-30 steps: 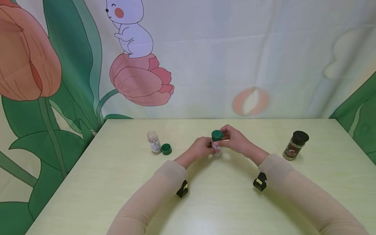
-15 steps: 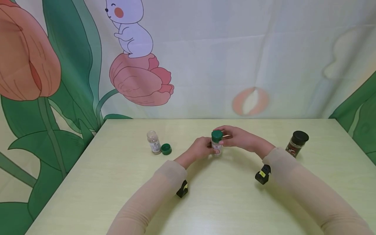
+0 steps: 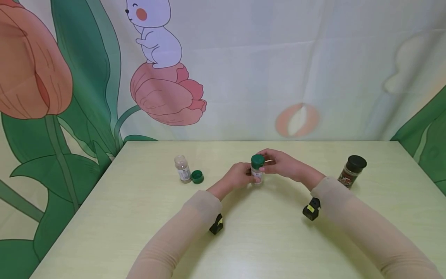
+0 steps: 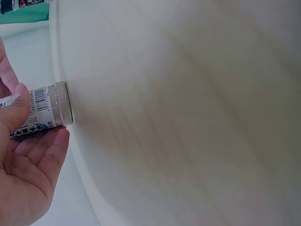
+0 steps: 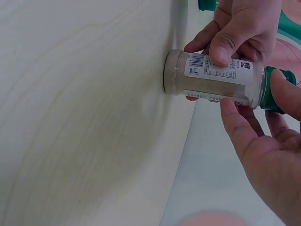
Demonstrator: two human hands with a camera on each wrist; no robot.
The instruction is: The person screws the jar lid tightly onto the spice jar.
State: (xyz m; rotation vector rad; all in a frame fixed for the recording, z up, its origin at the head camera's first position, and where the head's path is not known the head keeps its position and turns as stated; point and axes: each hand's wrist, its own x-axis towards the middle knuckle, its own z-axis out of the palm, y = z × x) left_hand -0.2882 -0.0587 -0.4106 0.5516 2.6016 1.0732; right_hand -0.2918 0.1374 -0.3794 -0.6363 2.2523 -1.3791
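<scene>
Far left of the green-capped jar (image 5: 211, 86), printed cloth backdrop (image 3: 240, 77) with orange tulip (image 3: 31, 66), broad leaves (image 3: 87, 58) and white animal (image 3: 160, 46); in front, pale wood-grained table (image 3: 115, 224), extending beneath the jar. Nearer left of it, clear uncapped jar (image 3: 183, 169), upright beside loose green cap (image 3: 197, 177). Immediately left, left hand (image 3: 238, 175) curled and clamped round its body; at its right, right hand (image 3: 282, 166), thumb and fingers closed on its cap (image 3: 258, 160). The jar itself upright towards the table's far edge. Well right of it, black-lidded jar (image 3: 352, 170). Partly lost to view, again left to right of the jar: tulip and animal's head cropped; black block (image 3: 216, 225) half under left sleeve (image 3: 174, 236); the jar's label (image 5: 223, 70) partly masked by fingers, contact between base and table hard to confirm; black-lidded jar's foot behind right sleeve (image 3: 369, 224).
</scene>
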